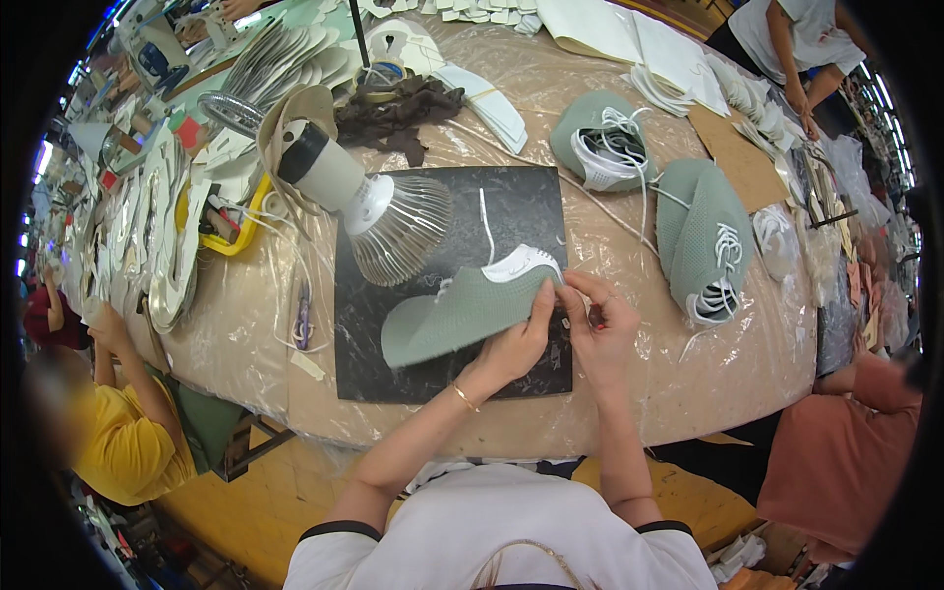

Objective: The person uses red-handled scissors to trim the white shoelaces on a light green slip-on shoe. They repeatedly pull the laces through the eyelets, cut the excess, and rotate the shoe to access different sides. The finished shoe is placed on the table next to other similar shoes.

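A green knit shoe upper (442,320) with a white eyelet part lies tilted above a black cutting mat (364,379). My left hand (518,342) grips it from the near side, thumb up by the white part. At that same end, my right hand (602,320) has its fingertips pinched together against the edge; what they hold is too small to make out. A white lace (487,224) stretches over the mat beyond the upper. To the right are two more green shoe uppers, one (600,123) farther off and one (698,231) nearer, both with white laces.
A lamp with a ribbed metal head (403,231) hangs over the mat's left part. Beyond it lie dark cloth scraps (398,113) and white cut pieces (482,103). A yellow basket (236,241) and a purple-handled tool (304,315) are at left. Co-workers sit on both sides.
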`<state>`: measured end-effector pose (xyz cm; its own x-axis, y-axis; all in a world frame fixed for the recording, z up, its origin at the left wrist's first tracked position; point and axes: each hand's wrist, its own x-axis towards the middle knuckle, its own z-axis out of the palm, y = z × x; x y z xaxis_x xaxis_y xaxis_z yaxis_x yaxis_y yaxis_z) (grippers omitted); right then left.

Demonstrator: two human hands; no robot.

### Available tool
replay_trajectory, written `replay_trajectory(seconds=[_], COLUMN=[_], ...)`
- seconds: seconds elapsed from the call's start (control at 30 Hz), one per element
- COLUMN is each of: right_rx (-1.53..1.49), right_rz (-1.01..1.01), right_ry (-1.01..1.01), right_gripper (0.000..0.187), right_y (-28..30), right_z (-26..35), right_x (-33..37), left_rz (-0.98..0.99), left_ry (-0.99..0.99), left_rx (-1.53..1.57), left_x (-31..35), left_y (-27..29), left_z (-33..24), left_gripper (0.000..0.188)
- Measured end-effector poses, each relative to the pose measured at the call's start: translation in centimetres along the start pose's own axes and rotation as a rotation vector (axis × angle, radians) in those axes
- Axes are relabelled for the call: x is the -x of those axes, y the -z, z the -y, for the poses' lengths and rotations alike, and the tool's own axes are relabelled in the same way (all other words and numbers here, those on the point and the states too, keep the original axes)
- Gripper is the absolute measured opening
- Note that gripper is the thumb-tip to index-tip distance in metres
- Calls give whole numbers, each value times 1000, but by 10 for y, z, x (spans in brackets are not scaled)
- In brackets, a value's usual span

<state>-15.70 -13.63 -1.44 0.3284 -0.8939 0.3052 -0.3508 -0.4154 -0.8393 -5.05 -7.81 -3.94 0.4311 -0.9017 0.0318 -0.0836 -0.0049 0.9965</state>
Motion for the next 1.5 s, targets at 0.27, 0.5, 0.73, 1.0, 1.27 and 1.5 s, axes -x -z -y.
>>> replay_trajectory(seconds=[0.27, 0.5, 0.73, 1.0, 1.27, 1.5], right_rx=[37, -152, -262, -427, -710, -756], right_rz=[-62, -48, -5, 225, 204, -90], right_ry=[-19, -199, -292, -382, -498, -504], right_gripper=[4, 12, 11, 18, 16, 9], right_y=[-14, -24, -23, 17, 6, 29], right_z=[-12, -6, -5, 22, 48, 54], right_x=[4, 8, 3, 4, 26, 17], left_rz=[-4, -7, 125, 7, 30, 779], left_ry=[-283, -171, 130, 407, -144, 203], left_rx=[-337, -155, 139, 391, -256, -196], left_x=[-2, -1, -2, 9, 48, 60], left_y=[5, 6, 19, 26, 7, 39], left_z=[1, 5, 2, -38, -42, -89], left_gripper=[19, 17, 24, 45, 44, 36])
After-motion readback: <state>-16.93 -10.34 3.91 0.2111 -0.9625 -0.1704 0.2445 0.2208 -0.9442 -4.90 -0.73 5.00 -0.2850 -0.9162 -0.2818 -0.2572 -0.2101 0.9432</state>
